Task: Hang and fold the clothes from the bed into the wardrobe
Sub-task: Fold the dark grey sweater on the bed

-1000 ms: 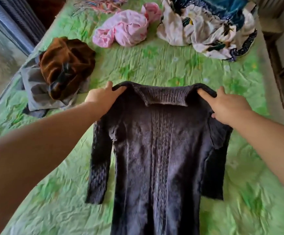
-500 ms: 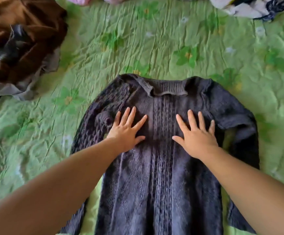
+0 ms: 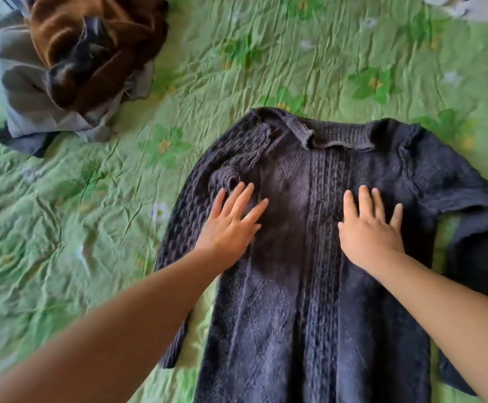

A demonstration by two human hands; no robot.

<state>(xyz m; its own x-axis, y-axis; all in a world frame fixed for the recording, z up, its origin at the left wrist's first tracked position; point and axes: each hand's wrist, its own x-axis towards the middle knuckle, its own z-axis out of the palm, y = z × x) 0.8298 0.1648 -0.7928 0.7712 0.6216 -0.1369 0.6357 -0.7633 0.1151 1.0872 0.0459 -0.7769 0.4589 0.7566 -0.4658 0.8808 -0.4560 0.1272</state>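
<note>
A dark knitted sweater (image 3: 324, 301) lies flat on the green flowered bedspread (image 3: 208, 62), collar away from me, both sleeves hanging down its sides. My left hand (image 3: 231, 225) rests palm down on the chest, left of the cable pattern, fingers spread. My right hand (image 3: 371, 228) lies flat on the chest to the right of the pattern, fingers also apart. Neither hand grips the fabric.
A crumpled brown garment (image 3: 91, 45) sits on grey clothing (image 3: 30, 106) at the upper left of the bed. The edge of a white patterned cloth (image 3: 470, 8) shows at the top right corner.
A second ago both hands held the sweater by its shoulders. They laid it down and now press flat on its chest, the left hand slightly nearer the left sleeve.
</note>
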